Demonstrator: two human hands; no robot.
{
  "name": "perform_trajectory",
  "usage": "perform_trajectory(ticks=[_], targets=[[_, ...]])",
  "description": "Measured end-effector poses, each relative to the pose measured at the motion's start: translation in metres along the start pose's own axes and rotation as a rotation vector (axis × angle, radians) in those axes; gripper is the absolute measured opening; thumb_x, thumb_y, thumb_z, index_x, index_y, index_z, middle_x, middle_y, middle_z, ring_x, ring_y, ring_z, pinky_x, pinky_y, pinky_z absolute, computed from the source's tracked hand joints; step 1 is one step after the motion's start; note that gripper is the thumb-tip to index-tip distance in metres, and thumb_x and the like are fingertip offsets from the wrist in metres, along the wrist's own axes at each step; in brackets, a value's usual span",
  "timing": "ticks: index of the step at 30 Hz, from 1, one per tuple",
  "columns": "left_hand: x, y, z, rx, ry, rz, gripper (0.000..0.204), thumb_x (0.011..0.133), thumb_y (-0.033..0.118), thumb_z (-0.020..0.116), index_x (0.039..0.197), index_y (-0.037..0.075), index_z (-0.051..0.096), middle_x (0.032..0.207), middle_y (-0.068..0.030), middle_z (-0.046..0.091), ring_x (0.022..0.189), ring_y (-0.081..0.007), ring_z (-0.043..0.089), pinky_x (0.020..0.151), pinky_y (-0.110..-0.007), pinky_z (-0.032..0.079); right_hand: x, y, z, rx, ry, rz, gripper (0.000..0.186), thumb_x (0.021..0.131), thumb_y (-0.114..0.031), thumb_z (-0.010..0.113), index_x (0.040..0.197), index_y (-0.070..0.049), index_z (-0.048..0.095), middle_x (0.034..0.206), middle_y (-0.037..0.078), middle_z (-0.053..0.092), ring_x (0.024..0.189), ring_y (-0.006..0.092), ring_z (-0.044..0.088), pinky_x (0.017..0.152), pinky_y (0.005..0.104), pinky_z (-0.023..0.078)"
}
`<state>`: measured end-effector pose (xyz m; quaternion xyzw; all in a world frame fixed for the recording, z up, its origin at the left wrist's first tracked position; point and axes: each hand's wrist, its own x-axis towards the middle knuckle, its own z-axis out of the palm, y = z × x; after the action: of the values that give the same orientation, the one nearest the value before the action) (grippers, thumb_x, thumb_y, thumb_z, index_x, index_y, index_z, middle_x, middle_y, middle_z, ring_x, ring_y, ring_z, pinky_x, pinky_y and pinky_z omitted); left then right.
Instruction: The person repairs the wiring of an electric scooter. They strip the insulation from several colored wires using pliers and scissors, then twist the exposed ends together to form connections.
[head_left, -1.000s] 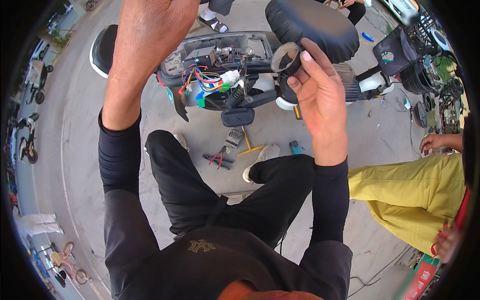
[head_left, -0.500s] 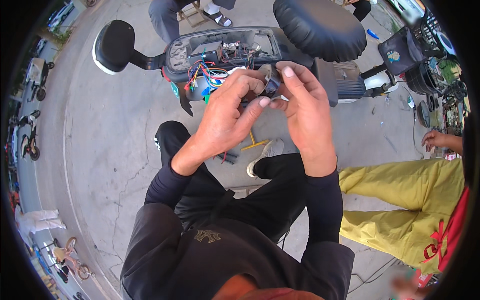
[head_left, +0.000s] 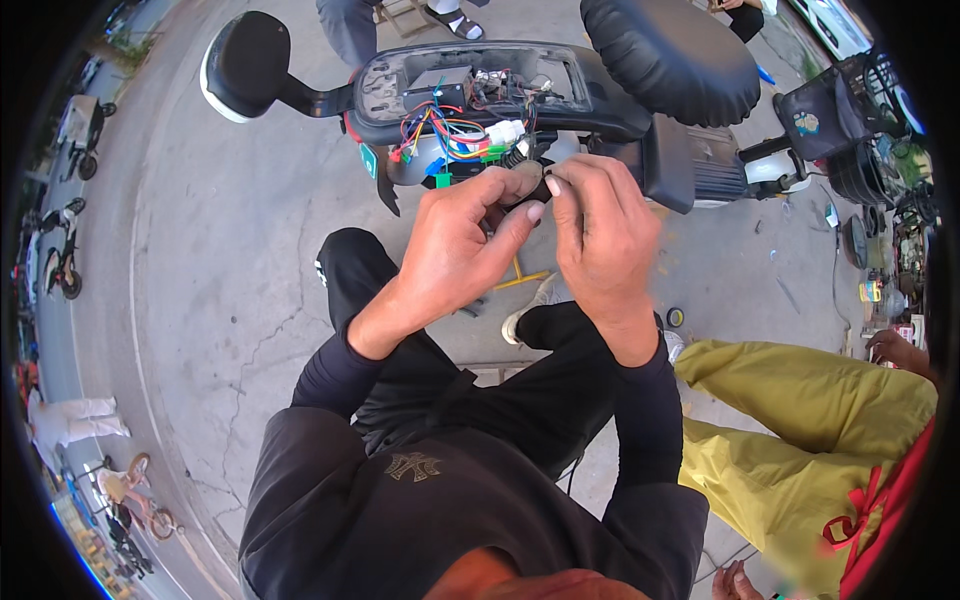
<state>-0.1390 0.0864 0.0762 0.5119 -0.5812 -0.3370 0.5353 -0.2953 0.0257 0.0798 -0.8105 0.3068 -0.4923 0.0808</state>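
My left hand [head_left: 450, 245] is closed, thumb and fingers pinching a small dark part [head_left: 533, 196] whose kind I cannot make out. From the other side, my right hand [head_left: 605, 235] grips the same part between thumb and bent fingers. Much of it is hidden by the fingertips. Just beyond my hands is an electric scooter with its seat compartment [head_left: 372, 92] uncovered. A bundle of coloured wires [head_left: 432, 128] with white, green and blue connectors [head_left: 505, 132] spills over the near side of that compartment, close to my left fingers.
The scooter's padded black seat [head_left: 675, 62] stands raised to the right, and a black backrest [head_left: 250, 65] juts out left. A yellow-handled tool [head_left: 522, 278] and a roll of tape [head_left: 675, 317] lie on the ground. A person in yellow trousers [head_left: 800, 400] is close on my right.
My fingers have turned and closed further over the small dark part, now mostly covered. The view has shifted so the scooter sits higher and more of the wire bundle shows.
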Motion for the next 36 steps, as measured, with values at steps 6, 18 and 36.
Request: perform_trajectory(ticks=[6,18,36], targets=[[-0.021,-0.021,-0.006,-0.027,-0.089,-0.196,0.015,0.094,0.009,0.068,0.104,-0.002,0.065,0.081,-0.0049,0.069,0.060,-0.0049,0.053,0.054,-0.023,0.043,-0.003,-0.002,0.001,0.621,-0.114,0.821,0.024,0.103,-0.020,0.057,0.102,0.002,0.065,0.082,0.004,0.065,0.074,0.0080,0.060,0.056,0.0260,0.046],[-0.050,-0.034,-0.039,-0.696,-0.179,-0.161,0.033,0.094,0.035,0.063,0.081,0.006,0.055,0.094,-0.0148,0.059,0.082,-0.0179,0.053,0.066,-0.030,0.045,-0.013,0.027,0.008,1.109,-0.151,1.200,0.021,0.099,-0.024,0.064,0.102,-0.003,0.065,0.085,0.003,0.067,0.079,0.0108,0.062,0.056,0.0246,0.042],[-0.002,0.025,-0.046,-0.760,-0.077,-0.471,0.038,0.108,0.041,0.041,0.081,0.014,0.042,0.099,-0.0148,0.064,0.060,-0.0097,0.044,0.039,-0.018,0.033,-0.040,-0.015,0.002,0.729,0.154,0.514,0.042,0.087,-0.008,0.063,0.129,-0.001,0.059,0.124,0.013,0.063,0.119,0.0288,0.058,0.102,0.0367,0.044]])
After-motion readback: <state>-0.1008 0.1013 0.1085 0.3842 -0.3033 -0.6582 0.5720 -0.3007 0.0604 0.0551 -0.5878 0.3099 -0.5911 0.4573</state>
